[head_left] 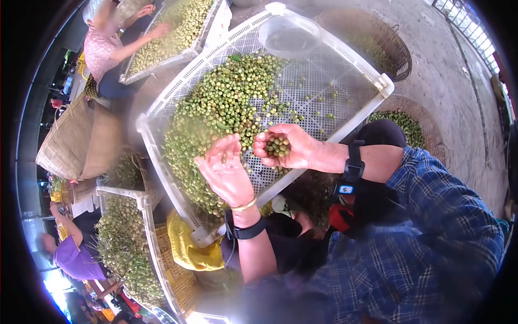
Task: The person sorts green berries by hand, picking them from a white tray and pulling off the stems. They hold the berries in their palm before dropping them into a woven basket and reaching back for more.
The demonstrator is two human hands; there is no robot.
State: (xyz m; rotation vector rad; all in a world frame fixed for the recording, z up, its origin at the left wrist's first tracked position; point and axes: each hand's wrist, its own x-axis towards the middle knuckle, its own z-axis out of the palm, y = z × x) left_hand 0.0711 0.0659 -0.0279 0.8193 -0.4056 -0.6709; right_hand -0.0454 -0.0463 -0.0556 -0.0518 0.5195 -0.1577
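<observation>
The right hand (299, 147) partly covers its green fruits (278, 146); a speck (223, 157) by the left hand (229, 177) is too small to name. Near three o'clock, a dark knee (384, 131) hides part of a basket (426, 123). Toward five, the bottom edge cuts off the checked shirt (448, 216).

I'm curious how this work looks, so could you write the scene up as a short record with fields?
Right hand: cupped palm up, holding small round fruits
Left hand: palm up, open, fingers slightly curled
Under the hands: white perforated tray, partly covered with greenish fruits
Tray's far corner: round bowl
Beside the tray: yellow bag
Nearby: person in patterned top; person in purple
</observation>
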